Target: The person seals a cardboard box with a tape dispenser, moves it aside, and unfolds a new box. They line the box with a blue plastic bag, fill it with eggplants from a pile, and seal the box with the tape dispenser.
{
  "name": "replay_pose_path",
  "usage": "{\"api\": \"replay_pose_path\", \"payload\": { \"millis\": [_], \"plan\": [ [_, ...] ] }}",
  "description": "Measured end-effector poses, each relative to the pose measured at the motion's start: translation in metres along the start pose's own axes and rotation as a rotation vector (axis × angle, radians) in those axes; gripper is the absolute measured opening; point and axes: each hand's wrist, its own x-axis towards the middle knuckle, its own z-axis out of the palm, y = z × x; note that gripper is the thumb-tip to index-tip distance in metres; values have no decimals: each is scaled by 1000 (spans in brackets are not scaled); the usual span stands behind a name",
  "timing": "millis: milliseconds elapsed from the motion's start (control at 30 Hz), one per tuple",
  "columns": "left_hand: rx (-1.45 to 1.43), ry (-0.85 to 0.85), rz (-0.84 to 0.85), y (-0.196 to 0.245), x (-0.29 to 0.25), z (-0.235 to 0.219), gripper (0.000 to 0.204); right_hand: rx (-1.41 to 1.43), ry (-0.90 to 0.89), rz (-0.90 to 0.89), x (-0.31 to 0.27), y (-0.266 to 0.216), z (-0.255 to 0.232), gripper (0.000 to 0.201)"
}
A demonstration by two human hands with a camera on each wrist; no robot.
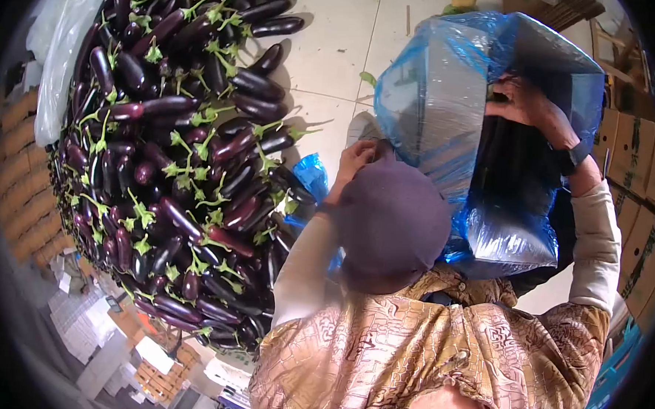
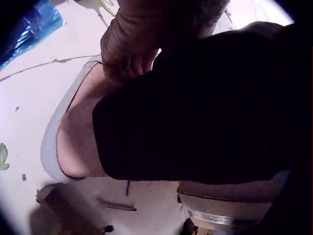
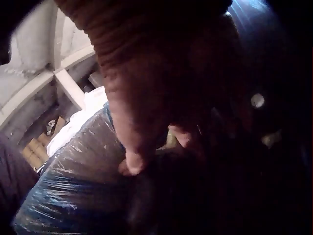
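Note:
My right hand reaches inside a carton lined with blue plastic. In the right wrist view its thumb and a finger pinch an eggplant at the pale green stem; the fruit's dark body is mostly lost in shadow. My left hand is down by a dark trouser leg, loosely curled against it just above a bare foot in a grey shoe. Left of that hand spreads a large heap of eggplants with green stems. The carton's inside is too dark to show its contents.
Clear plastic sheeting edges the heap's far left. A scrap of blue plastic lies between heap and left arm. Stacked cardboard boxes stand on the right. A person's head in a dark cap hides part of the floor.

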Motion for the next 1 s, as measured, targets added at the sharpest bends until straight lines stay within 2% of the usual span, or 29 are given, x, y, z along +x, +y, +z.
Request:
{"api": "replay_pose_path", "payload": {
  "millis": [33,100,133,167,200,233,267,300,367,433,500,533,567,600,667,700,733,767,833,867,900,933,967,1000],
  "plan": [
    [144,72,41,-6,3,0,32,-2,-5,-2,7,0,4,52],
    [172,55,89,-32,11,-22,32,-58,-29,54,8,9,10,61],
    [203,23,132,-44,13,-20,32,-246,-139,54,10,4,10,69],
    [198,-36,133,-44,16,-20,32,-151,-194,156,13,1,11,77],
    [187,-88,129,-46,19,-21,31,-185,-120,287,17,-2,20,86],
    [177,-131,122,-47,21,-22,31,-132,-120,264,17,-1,23,92],
    [172,-166,108,-47,23,-22,31,-77,-49,137,20,15,38,90],
    [171,-193,103,-46,24,-23,31,-72,-46,168,24,28,53,90],
    [156,-216,91,-48,25,-24,31,31,82,24,28,32,60,88],
    [143,-212,71,-49,25,-27,30,39,35,28,26,33,63,80],
    [144,-173,63,-48,23,-29,30,152,177,265,27,14,64,73],
    [139,-131,67,-48,20,-31,30,83,366,234,20,0,71,63],
    [131,-80,72,-49,18,-34,30,56,272,265,24,4,75,56],
    [124,-26,78,-49,15,-36,29,17,320,318,24,0,81,51],
    [126,39,81,-5,6,-40,28,-158,151,152,30,26,90,50],
    [126,50,67,24,2,-39,26,-143,289,71,31,47,106,49],
    [77,89,146,48,0,-43,25,-122,420,-4,33,57,120,47],
    [145,96,134,53,16,-63,31,-125,428,-27,32,47,117,47],
    [143,205,233,93,31,-87,29,22,623,17,7,20,95,42],
    [201,290,260,113,40,-98,27,21,632,8,-5,1,74,42],
    [259,371,288,131,52,-110,25,74,497,51,-19,-21,46,39],
    [582,488,505,146,67,-125,24,124,360,94,-32,-34,27,36],
    [908,604,714,158,81,-136,23,144,349,71,-39,-37,18,35],
    [899,653,740,180,86,-136,21,163,336,47,-46,-40,10,33]
  ]
}}
